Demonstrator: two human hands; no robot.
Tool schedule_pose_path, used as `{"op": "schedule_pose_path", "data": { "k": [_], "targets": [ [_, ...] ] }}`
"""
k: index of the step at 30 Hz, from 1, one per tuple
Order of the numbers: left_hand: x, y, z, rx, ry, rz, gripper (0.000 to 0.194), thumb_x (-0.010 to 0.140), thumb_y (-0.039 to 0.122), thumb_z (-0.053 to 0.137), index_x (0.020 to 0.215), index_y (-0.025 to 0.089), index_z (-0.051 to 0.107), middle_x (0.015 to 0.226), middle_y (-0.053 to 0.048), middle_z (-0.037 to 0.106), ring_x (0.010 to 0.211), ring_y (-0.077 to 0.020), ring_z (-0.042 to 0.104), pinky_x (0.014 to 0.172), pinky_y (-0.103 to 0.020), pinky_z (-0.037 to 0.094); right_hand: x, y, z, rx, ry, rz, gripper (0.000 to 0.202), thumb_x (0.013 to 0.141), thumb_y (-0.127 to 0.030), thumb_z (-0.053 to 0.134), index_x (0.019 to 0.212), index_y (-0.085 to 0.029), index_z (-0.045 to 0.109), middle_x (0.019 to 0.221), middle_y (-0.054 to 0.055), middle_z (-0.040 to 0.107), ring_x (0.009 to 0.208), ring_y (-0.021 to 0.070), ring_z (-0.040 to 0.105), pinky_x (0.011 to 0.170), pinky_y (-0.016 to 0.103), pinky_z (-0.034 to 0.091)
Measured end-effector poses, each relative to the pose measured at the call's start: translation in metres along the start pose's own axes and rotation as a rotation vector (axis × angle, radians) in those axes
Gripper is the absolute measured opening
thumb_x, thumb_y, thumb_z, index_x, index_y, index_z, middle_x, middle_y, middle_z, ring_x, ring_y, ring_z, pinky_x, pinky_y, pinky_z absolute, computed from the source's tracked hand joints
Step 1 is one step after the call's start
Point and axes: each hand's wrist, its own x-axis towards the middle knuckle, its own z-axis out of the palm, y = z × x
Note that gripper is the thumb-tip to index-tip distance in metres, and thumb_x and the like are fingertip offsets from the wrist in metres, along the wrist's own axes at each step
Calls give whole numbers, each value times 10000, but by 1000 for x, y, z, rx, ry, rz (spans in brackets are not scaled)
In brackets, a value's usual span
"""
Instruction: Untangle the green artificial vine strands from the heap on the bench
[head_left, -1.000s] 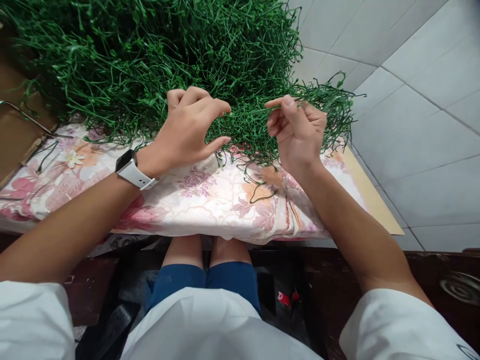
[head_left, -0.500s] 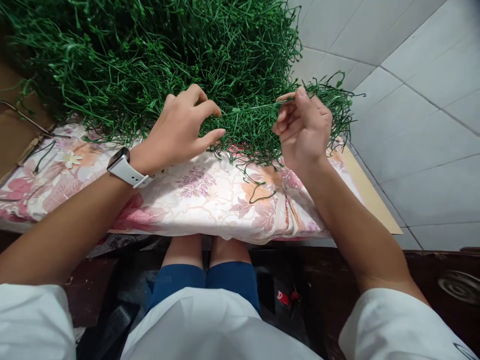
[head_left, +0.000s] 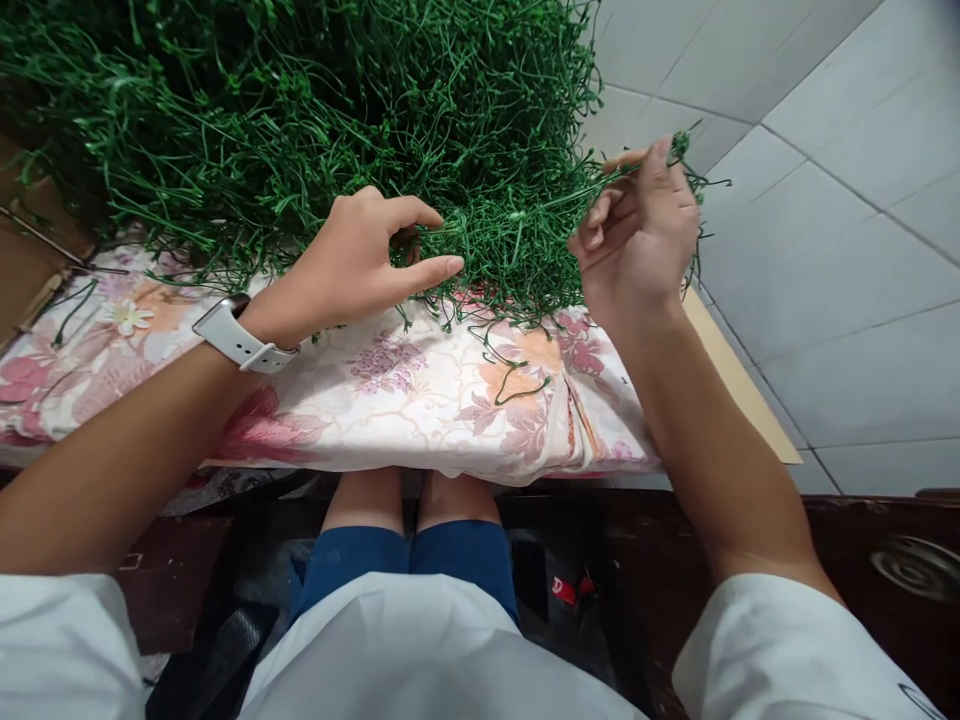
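Note:
A big tangled heap of thin green stems with small bud-like tips [head_left: 322, 110] covers the back of the table. At the heap's front edge is my left hand [head_left: 360, 255], its thumb and index finger apart and nothing visibly held between them; its other fingers are partly hidden. My right hand [head_left: 641, 235], palm turned up, pinches a green stem [head_left: 574, 200] between thumb and index finger at the heap's right end. The stem stretches leftward over the heap, and a tuft of green shows beyond the fingertips.
A floral cloth [head_left: 420, 400] covers the table, with a few loose stems [head_left: 521, 385] near its front. Cardboard [head_left: 30, 240] stands at the left, with a thin rod beside it. A tiled wall [head_left: 847, 270] borders the right side. Below the table edge are my knees.
My right hand has moved right and slightly away from me, drawing the pinched stem along. My left hand stays near the same place, its thumb and index finger still apart.

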Motion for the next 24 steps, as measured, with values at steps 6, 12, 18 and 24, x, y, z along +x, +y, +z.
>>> {"op": "schedule_pose_path", "data": {
  "k": [6,12,18,24],
  "targets": [
    [0,6,1,-59,58,-47,421,956,628,680,910,220,776,872,-45,790,929,-250,699,1003,-427,522,-12,-1,20,-27,-264,231,930,705,-1116,357,764,-235,649,579,34,585,450,130,443,448,319,380],
    [-1,12,1,-105,108,-54,469,893,685,733,863,218,705,902,-44,798,934,-248,711,952,-407,518,-33,3,33,-29,-677,178,845,733,-1037,545,950,-234,689,810,39,703,647,139,601,566,283,490],
    [-2,14,-1,-91,86,-6,384,891,636,744,903,253,710,1005,-76,798,1052,-293,718,1015,-448,506,-47,9,42,-134,-651,36,545,806,-702,852,1080,-274,656,918,14,619,757,139,543,628,282,463],
    [-6,21,-4,-46,59,42,315,889,591,725,989,300,788,1143,-81,789,1285,-364,625,1136,-595,468,-37,-1,38,-222,-579,-31,483,862,-716,790,956,-248,714,835,12,609,711,132,514,639,286,467]
  ]
}}
